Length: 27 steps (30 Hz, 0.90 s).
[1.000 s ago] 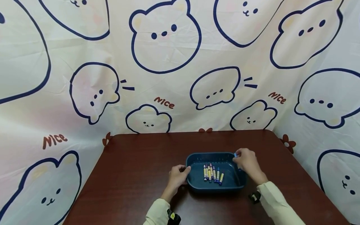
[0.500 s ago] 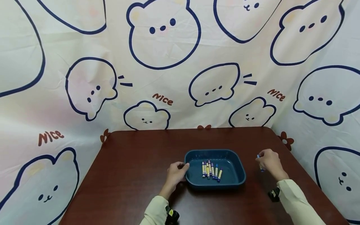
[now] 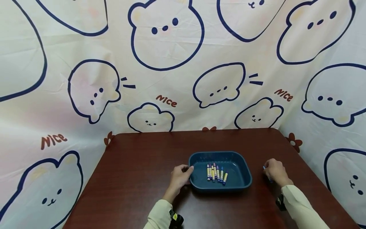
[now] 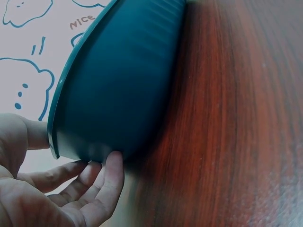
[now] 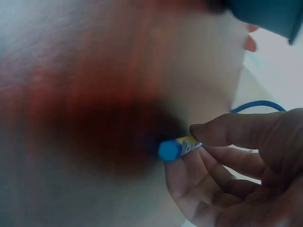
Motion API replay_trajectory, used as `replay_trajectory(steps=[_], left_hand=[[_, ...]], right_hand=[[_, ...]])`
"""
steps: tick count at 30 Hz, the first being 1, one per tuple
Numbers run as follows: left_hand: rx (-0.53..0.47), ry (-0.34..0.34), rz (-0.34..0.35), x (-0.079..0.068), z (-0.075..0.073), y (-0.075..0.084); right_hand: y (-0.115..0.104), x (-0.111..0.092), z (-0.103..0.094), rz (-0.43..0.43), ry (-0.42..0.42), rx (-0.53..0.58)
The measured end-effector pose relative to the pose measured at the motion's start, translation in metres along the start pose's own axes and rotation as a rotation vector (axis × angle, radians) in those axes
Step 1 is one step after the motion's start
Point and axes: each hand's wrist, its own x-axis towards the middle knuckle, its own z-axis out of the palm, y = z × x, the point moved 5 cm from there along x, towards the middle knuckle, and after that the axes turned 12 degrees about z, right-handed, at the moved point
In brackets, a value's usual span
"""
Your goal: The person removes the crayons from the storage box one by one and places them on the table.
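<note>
A dark teal tray (image 3: 239, 178) sits on the table with several crayons (image 3: 216, 173) lying in a loose row near its middle. At its left end my left hand (image 3: 178, 178) grips the rim, thumb on top. In the left wrist view the fingertips (image 4: 113, 163) press against the tray's outer wall. To the right of the tray my right hand (image 3: 276, 171) is low over the table. It pinches a blue crayon (image 5: 182, 147) with a yellow and white wrapper between thumb and fingers; in the right wrist view its blue end points away from the palm.
The brown wooden table (image 3: 143, 168) reaches back to a cream cloth (image 3: 183, 89) printed with bear outlines. The same cloth hangs along the right side. The tray's raised walls surround the crayons.
My right hand has carried the blue crayon from the tray's right rim out to the right, then slightly lower over the table. The left hand keeps its hold on the tray.
</note>
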Motion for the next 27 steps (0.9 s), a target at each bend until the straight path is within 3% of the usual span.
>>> replay_trajectory(steps=[13,17,22,27], left_hand=[[0.038,0.016,0.013,0.001,-0.002,0.000],[0.013,0.000,0.006,0.000,0.001,-0.002],[-0.013,-0.003,0.000,-0.001,0.003,-0.003],[-0.018,0.001,0.001,0.000,0.002,-0.002]], right_hand=[[-0.002,-0.004,0.003,0.028,0.016,-0.033],[-0.005,-0.010,-0.005,0.010,0.084,-0.044],[-0.031,-0.021,-0.019,-0.056,0.204,0.006],[-0.075,-0.033,-0.021,-0.073,0.190,0.058]])
